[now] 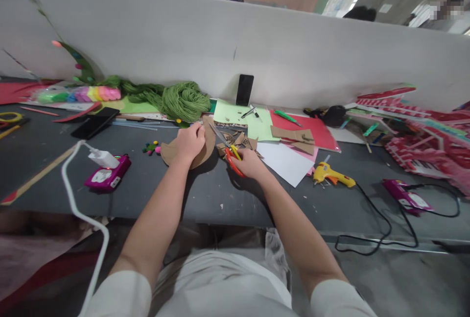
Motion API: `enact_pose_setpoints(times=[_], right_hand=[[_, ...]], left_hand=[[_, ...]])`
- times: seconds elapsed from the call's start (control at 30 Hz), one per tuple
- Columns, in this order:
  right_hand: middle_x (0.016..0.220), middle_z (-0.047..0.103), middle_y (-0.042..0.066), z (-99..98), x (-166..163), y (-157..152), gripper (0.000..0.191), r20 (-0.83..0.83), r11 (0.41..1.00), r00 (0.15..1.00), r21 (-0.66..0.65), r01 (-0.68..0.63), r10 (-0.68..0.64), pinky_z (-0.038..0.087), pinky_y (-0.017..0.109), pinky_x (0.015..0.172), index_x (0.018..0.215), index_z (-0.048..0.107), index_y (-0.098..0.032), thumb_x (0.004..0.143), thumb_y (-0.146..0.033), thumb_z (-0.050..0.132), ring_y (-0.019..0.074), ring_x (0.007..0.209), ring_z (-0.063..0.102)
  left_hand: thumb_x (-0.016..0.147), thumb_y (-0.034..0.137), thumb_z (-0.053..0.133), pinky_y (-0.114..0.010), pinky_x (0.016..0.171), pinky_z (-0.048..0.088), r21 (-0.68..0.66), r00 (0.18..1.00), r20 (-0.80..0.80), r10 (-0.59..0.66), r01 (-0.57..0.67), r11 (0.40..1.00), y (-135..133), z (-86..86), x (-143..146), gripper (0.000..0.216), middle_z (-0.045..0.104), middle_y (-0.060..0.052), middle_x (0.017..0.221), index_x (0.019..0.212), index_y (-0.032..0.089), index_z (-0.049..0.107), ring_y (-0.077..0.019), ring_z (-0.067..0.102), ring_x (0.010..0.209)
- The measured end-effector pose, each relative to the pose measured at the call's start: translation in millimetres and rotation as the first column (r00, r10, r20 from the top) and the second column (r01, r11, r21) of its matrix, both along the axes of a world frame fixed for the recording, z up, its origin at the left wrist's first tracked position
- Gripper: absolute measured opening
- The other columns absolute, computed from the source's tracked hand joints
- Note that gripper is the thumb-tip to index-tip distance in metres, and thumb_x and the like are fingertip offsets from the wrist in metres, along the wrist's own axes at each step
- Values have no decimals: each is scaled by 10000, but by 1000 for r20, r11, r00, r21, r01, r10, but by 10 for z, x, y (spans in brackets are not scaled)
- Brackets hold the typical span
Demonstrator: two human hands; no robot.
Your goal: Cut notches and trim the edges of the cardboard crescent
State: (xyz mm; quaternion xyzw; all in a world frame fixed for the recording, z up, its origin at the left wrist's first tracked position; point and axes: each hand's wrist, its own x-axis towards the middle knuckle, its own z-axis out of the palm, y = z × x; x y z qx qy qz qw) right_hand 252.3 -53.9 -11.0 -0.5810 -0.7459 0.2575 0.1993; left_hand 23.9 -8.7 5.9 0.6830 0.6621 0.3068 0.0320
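My left hand (190,141) is closed on a rounded piece of brown cardboard (205,148), held just above the dark table (205,194). My right hand (249,162) grips red-handled scissors (229,156); their blades point up and left toward the cardboard's edge. Brown cardboard scraps (238,141) lie just behind the scissors.
A green yarn skein (181,100), a phone (244,89) leaning on the white partition, coloured paper sheets (286,160), a yellow glue gun (332,174) with black cord, two pink power strips (108,175) (406,197), a white cable (73,199), a black phone (94,122) and red-white craft pieces (422,135) surround my hands.
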Motion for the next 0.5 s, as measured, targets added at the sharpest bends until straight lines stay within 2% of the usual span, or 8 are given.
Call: enact_pose_setpoints(times=[0.27,0.4,0.5], right_hand=[[532,468,-13,63,15,-30,567,-103,994,995,-107,-17,6,295,261,505,576,485,-199,866,-670,611,127,527,435],[515,499,0,77,43,-27,592,-153,978,988,-209,-4,-29,336,252,466,583,523,-196,802,-726,667,133,497,459],[519,513,5,48,71,-8,597,-179,977,984,-215,-14,-25,365,246,462,596,542,-190,786,-738,682,135,496,477]], left_hand=[[1017,379,405,-375,913,446,-18,1000,17,-21,21,1000,-21,-16,20,349,784,-87,1088,1025,260,733,-286,699,1052],[1013,379,408,-377,910,450,-25,999,27,-27,28,999,-25,-13,12,345,783,-82,1094,1018,267,734,-286,695,1053],[1016,384,409,-368,905,451,-25,999,25,-25,26,999,-22,-14,11,350,783,-82,1100,1029,260,735,-282,693,1058]])
